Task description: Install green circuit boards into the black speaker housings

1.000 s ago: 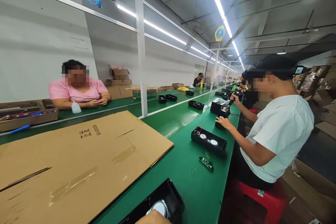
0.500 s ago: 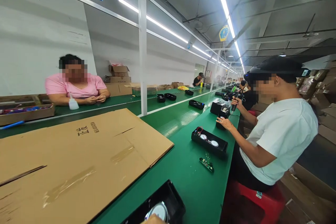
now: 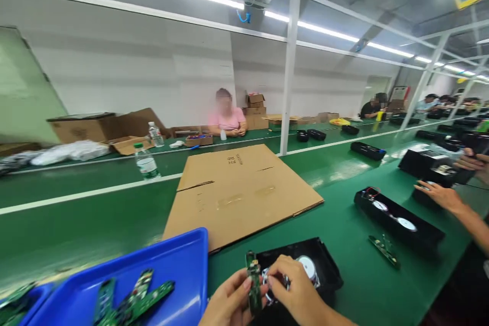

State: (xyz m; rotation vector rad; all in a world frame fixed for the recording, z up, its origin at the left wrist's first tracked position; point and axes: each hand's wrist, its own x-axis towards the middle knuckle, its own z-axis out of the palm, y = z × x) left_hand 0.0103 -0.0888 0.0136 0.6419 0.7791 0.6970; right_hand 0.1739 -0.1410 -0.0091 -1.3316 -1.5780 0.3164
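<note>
My left hand (image 3: 232,298) is closed around a narrow green circuit board (image 3: 253,282), held upright between thumb and fingers. Beside it, my right hand (image 3: 296,288) pinches thin wires (image 3: 268,296) close to the board; their ends are hidden by the fingers. Both hands are over a long black speaker housing (image 3: 324,265), which lies open on the green bench. A round silver speaker (image 3: 306,266) sits inside it, just past my right hand. To the left, a blue tray (image 3: 187,260) holds several green circuit boards (image 3: 141,295).
A flat cardboard sheet (image 3: 244,188) lies beyond the housing. Further right are loose circuit boards (image 3: 384,250), another open speaker housing (image 3: 420,232) and a co-worker's hand (image 3: 439,194). A water bottle (image 3: 145,163) stands at left. A person in pink (image 3: 227,119) sits across the bench.
The view has swung left and down, bringing the blue tray and both my hands into sight. The circuit board is now seen in my left hand.
</note>
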